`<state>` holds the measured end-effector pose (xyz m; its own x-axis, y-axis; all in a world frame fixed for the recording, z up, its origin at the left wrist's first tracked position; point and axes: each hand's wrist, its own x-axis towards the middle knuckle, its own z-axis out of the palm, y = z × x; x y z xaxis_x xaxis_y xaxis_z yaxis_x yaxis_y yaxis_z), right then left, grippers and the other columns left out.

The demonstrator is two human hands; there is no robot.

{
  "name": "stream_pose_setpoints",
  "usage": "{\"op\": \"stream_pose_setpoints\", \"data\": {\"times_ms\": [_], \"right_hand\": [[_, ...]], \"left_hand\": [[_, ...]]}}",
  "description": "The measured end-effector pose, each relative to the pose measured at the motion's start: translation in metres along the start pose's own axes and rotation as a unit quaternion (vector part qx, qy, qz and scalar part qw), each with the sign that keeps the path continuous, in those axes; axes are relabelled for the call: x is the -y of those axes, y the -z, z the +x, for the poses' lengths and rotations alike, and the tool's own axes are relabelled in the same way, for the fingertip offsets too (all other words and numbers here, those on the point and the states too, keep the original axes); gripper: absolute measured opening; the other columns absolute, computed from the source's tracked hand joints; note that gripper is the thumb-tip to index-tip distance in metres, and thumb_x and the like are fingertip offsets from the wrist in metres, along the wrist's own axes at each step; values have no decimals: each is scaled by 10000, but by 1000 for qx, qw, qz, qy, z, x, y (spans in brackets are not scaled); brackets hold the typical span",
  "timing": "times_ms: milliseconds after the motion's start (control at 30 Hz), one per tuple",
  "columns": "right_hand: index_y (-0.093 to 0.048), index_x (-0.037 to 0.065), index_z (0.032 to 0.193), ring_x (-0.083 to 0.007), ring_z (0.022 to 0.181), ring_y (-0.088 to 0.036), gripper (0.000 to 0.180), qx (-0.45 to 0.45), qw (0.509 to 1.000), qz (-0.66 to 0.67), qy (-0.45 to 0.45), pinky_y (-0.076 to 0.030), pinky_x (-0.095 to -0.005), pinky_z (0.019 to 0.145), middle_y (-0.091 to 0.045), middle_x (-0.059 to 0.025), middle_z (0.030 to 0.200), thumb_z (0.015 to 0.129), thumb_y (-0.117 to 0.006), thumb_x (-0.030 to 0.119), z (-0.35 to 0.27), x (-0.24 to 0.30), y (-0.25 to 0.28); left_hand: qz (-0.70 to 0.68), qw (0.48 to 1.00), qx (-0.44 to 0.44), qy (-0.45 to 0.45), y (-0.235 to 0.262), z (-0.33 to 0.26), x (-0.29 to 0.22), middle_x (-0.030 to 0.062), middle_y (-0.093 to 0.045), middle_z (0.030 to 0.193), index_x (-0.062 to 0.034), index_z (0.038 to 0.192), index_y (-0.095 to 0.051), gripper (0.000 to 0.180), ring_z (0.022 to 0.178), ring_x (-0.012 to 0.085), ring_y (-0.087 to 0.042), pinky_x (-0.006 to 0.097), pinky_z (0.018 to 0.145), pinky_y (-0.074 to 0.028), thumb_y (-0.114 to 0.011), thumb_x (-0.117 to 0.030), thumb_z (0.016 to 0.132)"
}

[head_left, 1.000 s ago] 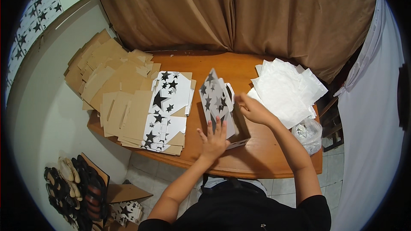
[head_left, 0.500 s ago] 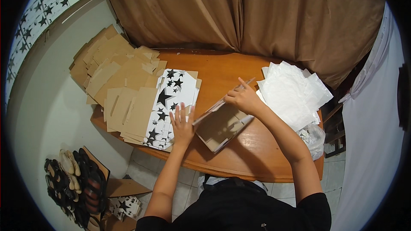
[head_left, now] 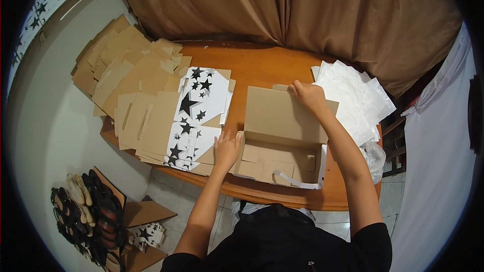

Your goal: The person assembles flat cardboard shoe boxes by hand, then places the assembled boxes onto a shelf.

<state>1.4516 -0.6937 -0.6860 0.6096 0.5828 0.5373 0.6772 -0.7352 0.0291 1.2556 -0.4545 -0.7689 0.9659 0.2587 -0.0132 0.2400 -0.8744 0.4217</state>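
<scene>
On a wooden table [head_left: 242, 65], the right hand [head_left: 308, 96] clasps the raised lid [head_left: 282, 113] of a cardboard box [head_left: 285, 145]; the left hand [head_left: 228, 151] (fingers spread) lies apart, by its left wall. Lid-handling, seemingly, calls next for steadiness.

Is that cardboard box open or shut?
The box is open: its lid is raised, the right hand at the lid's edge, and you see inside.

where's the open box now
In the head view, the box is on the table just right of centre, between the star-printed cardboard at left and white sheets at upper right.
</scene>
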Motion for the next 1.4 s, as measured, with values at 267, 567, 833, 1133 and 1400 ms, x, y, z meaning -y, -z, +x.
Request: {"op": "stream_pose_setpoints", "data": {"times_ms": [267, 567, 833, 1133, 1400], "right_hand": [[-515, 25, 1202, -284, 1183, -471, 431, 127, 884, 351, 281, -335, -457, 1037, -518, -137, 1223, 854, -559, 276, -83, 94, -38], [-257, 76, 1423, -217, 1381, -211, 644, 321, 889, 238, 223, -156, -454, 1117, -256, -92, 1483, 932, -340, 485, -144, 139, -90], [-325, 84, 1393, -240, 1366, -244, 520, 337, 845, 355, 216, -254, -417, 1096, -271, -88, 1475, 910, -384, 268, -152, 96, -82], [-584, 54, 1129, -338, 1057, -575, 360, 499, 789, 358, -19, -446, -424, 917, -601, -170, 1151, 880, -430, 265, -96, 106, -42], [-645, 25, 975, -309, 855, -636, 345, 556, 784, 251, -114, -493, -372, 750, -662, -180, 869, 900, -484, 320, -113, 80, 27]], "left_hand": [[-191, 981, 0, 19, -28, -1, 19, 215, -511, 1267, 45, 1145, -581, 504, 1218, 379, -423, 465, 1061, -247, -322, -353, 975], [-85, 996, -31, -22, -14, -1, 5, 187, -520, 1264, 33, 1193, -537, 486, 1212, 375, -432, 465, 1053, -265, -516, -349, 894], [-99, 994, -32, -12, -18, -4, 5, 183, -543, 1223, 31, 1193, -532, 473, 1189, 348, -459, 439, 1029, -307, -555, -320, 877], [-203, 979, -11, -1, -23, 16, 5, 203, -572, 1154, 50, 1138, -557, 444, 1078, 366, -523, 406, 931, -396, -516, -324, 903], [-191, 981, 7, 14, -11, 40, -21, 206, -582, 1113, 58, 1120, -564, 450, 1057, 365, -533, 392, 915, -408, -471, -334, 922]]}}
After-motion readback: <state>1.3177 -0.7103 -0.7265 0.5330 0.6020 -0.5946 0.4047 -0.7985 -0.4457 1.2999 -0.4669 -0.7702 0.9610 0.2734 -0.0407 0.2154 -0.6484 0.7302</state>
